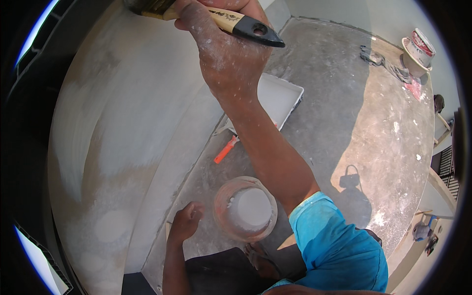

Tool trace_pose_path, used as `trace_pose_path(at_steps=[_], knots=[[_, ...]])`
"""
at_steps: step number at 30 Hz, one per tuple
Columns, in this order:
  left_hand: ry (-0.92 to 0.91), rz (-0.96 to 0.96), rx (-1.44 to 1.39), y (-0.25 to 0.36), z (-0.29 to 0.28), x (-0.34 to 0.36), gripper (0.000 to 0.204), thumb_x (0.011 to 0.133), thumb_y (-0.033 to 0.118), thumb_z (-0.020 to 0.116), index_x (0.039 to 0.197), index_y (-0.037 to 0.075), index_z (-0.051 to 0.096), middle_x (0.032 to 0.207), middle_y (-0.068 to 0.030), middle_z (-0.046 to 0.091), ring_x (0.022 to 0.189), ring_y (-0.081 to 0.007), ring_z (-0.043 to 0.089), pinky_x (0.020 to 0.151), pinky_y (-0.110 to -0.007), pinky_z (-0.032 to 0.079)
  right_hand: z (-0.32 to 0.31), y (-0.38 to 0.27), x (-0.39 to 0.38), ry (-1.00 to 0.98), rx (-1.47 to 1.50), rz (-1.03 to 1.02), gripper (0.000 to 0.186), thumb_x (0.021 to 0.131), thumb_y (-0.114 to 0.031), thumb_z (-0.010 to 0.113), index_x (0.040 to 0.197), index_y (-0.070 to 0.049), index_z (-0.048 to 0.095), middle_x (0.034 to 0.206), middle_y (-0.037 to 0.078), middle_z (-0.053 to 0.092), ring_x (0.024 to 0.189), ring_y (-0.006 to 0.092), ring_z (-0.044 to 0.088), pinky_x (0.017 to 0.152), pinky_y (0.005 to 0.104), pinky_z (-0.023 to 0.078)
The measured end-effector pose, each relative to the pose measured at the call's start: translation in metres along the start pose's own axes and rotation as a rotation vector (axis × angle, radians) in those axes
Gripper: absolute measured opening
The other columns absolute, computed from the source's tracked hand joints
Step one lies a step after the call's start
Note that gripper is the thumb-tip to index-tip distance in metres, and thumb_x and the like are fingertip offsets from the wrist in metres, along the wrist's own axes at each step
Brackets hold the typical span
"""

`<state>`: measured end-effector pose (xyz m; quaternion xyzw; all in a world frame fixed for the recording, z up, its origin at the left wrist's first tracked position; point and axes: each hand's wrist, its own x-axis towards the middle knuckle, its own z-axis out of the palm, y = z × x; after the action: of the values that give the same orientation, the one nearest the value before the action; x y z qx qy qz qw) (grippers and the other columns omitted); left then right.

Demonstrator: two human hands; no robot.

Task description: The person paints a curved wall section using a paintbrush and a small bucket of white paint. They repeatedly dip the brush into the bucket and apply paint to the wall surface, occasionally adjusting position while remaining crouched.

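My right hand (231,49) is raised high, its fingers wrapped around a wide paintbrush (221,18). The brush has a pale wooden handle with a dark tip, and its dark bristles reach the wall (132,93) at the top edge. Dried paint speckles this hand. Lower down, my left hand (187,221) hovers between the wall and a bucket, fingers curled in with nothing visible in them. That bucket (269,196) stands on the floor in front of me, holding white paint (251,206). The wall carries whitish strokes over grey-brown patches.
Beyond the bucket, a white paint tray (290,91) sits under my right forearm, with an orange-handled tool (226,150) beside it. Stacked buckets (418,54) and a crumpled grey cloth (383,61) lie far right. Sunlight and my shadow cross the concrete floor (324,73).
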<state>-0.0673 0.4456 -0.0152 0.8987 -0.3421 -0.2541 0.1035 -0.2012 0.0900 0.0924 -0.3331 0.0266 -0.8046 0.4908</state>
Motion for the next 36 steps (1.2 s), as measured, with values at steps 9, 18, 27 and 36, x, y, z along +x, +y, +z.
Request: trace_pose_path(at_steps=[9,18,27,36], knots=[[0.021,-0.023,-0.016,0.001,0.001,0.0,0.033,0.098,0.018,0.054,0.125,0.001,0.062,0.112,-0.0152,0.074,0.097,-0.0224,0.073,0.091,-0.035,0.054,0.005,-0.002,-0.01,-0.054,0.083,-0.18,0.015,0.094,-0.009,0.075,0.097,0.0,0.065,0.079,0.008,0.069,0.064,0.0049,0.06,0.054,0.0217,0.049],[0.008,0.002,-0.004,-0.002,0.0,0.0,0.032,0.1,0.018,0.055,0.126,-0.001,0.06,0.113,-0.0124,0.073,0.095,-0.019,0.072,0.089,-0.033,0.053,0.004,-0.013,-0.017,-0.136,0.2,-0.162,0.013,0.095,-0.005,0.073,0.099,0.0,0.062,0.08,0.008,0.068,0.064,0.0034,0.059,0.053,0.0205,0.048],[0.024,0.011,-0.015,-0.004,0.0,-0.001,0.031,0.099,0.017,0.056,0.124,0.001,0.062,0.111,-0.0135,0.073,0.096,-0.0212,0.072,0.09,-0.034,0.053,0.016,-0.01,-0.019,-0.073,0.204,-0.273,0.015,0.094,-0.004,0.075,0.094,-0.003,0.061,0.082,0.01,0.069,0.067,0.0068,0.063,0.055,0.0232,0.05],[0.035,-0.004,-0.04,-0.004,0.0,-0.001,0.03,0.099,0.018,0.056,0.123,0.002,0.064,0.108,-0.0147,0.074,0.098,-0.0236,0.072,0.09,-0.036,0.053,0.013,-0.016,-0.017,-0.116,0.023,-0.386,0.017,0.092,-0.007,0.077,0.093,-0.004,0.06,0.087,0.014,0.07,0.071,0.0133,0.067,0.058,0.0277,0.052]])
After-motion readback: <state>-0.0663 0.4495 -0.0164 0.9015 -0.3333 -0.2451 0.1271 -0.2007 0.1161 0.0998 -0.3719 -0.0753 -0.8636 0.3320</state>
